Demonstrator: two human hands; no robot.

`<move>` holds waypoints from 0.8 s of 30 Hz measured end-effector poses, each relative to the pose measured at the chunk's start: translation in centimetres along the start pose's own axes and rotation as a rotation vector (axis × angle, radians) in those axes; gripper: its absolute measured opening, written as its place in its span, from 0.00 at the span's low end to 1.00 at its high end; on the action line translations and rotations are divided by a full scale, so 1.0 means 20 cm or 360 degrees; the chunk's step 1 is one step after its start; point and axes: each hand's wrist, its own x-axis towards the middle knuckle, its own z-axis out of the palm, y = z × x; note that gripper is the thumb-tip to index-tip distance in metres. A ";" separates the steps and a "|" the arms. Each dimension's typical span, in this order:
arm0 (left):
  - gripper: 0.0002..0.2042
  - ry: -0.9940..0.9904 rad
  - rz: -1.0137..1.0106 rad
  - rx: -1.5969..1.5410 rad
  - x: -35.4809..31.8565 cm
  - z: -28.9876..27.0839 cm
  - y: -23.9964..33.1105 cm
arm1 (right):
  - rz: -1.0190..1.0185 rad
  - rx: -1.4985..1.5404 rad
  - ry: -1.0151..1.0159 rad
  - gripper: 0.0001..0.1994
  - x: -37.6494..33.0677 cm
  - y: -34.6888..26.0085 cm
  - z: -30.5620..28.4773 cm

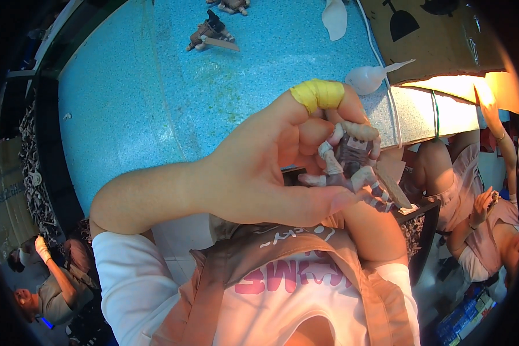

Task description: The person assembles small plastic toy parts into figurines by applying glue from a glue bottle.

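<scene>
Leftmost, dark racks of small parts [32, 173] line the table's left edge, with another person [46, 288] low in the near corner. Across the blue table [127, 104], two brown toy figures [210, 34] lie far off. Centre, the left hand [254, 167], a yellow-taped finger [318, 94] on top, curls closed around a small grey-and-tan figure [352, 164]. That hand blocks most of the right hand [360, 130], apparently pinching the figure too; I cannot tell its grip. Farther right lie white plastic pieces [366, 78], a cardboard box [438, 40] and another seated person [478, 213].
</scene>
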 end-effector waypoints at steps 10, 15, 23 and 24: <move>0.33 -0.0056 0.0101 -0.0103 0.01 0.00 -0.02 | 0.0818 0.0654 -0.0312 0.10 0.03 0.05 0.06; 0.34 -0.0113 0.0265 0.0136 0.00 -0.02 -0.07 | -0.0159 -0.0462 0.0002 0.14 0.06 0.11 0.13; 0.34 -0.0135 0.0188 0.0062 0.00 -0.02 -0.02 | 0.0203 -0.0014 -0.0310 0.22 0.00 0.03 -0.08; 0.34 -0.0121 0.0204 0.0030 0.00 -0.02 -0.03 | 0.0111 -0.0106 -0.0275 0.23 -0.02 0.02 -0.10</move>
